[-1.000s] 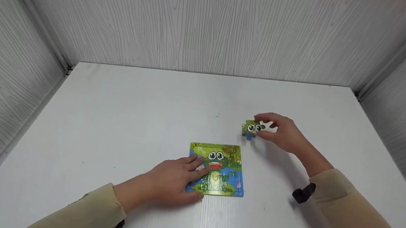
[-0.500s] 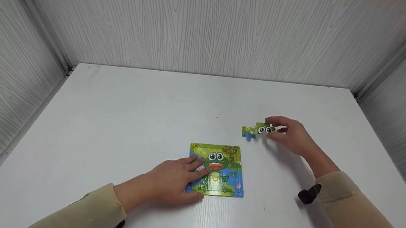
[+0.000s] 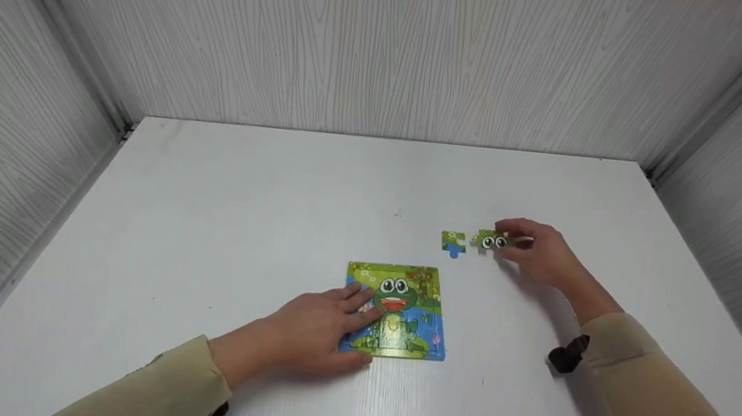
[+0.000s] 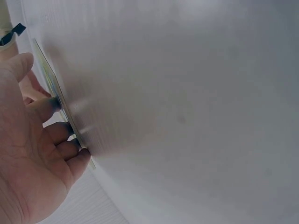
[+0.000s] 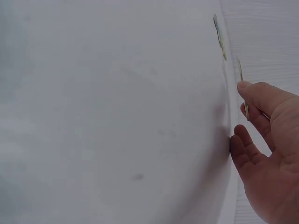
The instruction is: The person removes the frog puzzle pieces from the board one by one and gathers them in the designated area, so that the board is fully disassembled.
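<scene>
A square frog jigsaw puzzle (image 3: 412, 309) in a tray lies on the white table, with the frog's eyes and red mouth showing. My left hand (image 3: 323, 330) rests on its left side, fingers spread over the picture. Up and to the right, my right hand (image 3: 535, 249) pinches a puzzle piece (image 3: 492, 240) with frog eyes on it between thumb and fingers. In the right wrist view that puzzle piece (image 5: 243, 88) is seen edge-on, above the table. Just left of it a loose green and blue puzzle piece (image 3: 453, 243) lies flat on the table.
The white table (image 3: 262, 196) is bounded by a grey wood-grain back wall (image 3: 387, 51) and by side walls (image 3: 21, 61) at left and right. Dark wrist straps (image 3: 566, 356) sit at the cuffs of the beige sleeves.
My right hand has moved right with the eyes piece, away from the green and blue piece, which now lies apart and uncovered. The left hand and the puzzle have stayed in place.
</scene>
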`<state>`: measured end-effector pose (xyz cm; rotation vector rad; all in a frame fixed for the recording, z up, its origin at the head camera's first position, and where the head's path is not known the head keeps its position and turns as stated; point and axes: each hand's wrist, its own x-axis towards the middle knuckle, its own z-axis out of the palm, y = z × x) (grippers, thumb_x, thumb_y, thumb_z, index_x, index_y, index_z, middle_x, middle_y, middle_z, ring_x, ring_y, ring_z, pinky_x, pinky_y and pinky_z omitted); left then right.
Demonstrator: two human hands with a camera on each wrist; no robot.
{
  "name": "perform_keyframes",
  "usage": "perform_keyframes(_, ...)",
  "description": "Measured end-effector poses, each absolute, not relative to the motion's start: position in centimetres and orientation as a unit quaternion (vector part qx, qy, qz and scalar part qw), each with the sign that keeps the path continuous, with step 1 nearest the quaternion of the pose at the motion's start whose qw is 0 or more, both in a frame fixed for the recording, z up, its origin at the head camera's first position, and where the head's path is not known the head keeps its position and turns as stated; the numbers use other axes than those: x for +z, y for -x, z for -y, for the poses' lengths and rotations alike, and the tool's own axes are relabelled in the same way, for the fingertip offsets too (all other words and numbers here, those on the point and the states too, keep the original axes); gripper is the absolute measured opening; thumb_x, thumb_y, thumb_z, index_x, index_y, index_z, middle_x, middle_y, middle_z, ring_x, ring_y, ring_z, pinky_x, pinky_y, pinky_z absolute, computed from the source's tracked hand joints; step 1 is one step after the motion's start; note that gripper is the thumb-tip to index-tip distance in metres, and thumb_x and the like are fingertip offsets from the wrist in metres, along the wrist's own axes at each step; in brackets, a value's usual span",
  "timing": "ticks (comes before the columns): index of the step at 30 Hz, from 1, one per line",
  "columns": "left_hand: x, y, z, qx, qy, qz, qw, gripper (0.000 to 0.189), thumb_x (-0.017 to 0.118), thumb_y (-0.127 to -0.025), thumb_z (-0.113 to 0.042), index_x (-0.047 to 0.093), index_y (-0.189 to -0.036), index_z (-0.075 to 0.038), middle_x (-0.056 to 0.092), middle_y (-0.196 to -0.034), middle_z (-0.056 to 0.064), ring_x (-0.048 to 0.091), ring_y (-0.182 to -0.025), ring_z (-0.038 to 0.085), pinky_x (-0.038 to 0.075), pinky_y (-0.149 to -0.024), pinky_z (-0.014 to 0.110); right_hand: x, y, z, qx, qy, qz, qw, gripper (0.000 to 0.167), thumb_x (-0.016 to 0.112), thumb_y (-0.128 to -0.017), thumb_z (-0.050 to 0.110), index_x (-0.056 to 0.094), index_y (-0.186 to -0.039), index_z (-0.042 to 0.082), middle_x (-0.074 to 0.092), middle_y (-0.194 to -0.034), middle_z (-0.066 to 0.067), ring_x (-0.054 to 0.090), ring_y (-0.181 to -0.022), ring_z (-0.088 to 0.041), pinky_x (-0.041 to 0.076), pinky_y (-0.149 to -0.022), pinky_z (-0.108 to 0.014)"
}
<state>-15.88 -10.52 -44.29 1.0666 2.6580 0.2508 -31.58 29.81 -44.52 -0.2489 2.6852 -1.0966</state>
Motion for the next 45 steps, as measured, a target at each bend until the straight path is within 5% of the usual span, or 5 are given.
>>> perform_keyframes(19,-44.4,15.8,10.3,0.086,-0.363,-0.918,0.136,0.076,0.041,-0.105,-0.066,0.034,-0.168,-0.023,0.029,-0.173,0.009,0.024,-0.160,0.030,0.037,-0.122,0.049,-45.6,31.6,-30.2,-0.375,0.087,-0.917,0.105,0.049,0.079,-0.097,0.020,0.065,-0.144,0.017,0.064,-0.139,-0.008,0.057,-0.117,-0.028,0.049,-0.095,-0.037)
perform_keyframes(45,-44.7,16.0,10.5,0.083,-0.361,-0.919,0.136,0.078,0.039,-0.105,-0.068,0.031,-0.169,-0.024,0.025,-0.174,0.008,0.019,-0.161,0.029,0.036,-0.123,0.050,-45.6,31.4,-30.3,-0.374,0.074,-0.918,0.109,0.053,0.078,-0.098,0.025,0.062,-0.148,0.020,0.060,-0.146,-0.006,0.053,-0.127,-0.029,0.042,-0.113,-0.048)
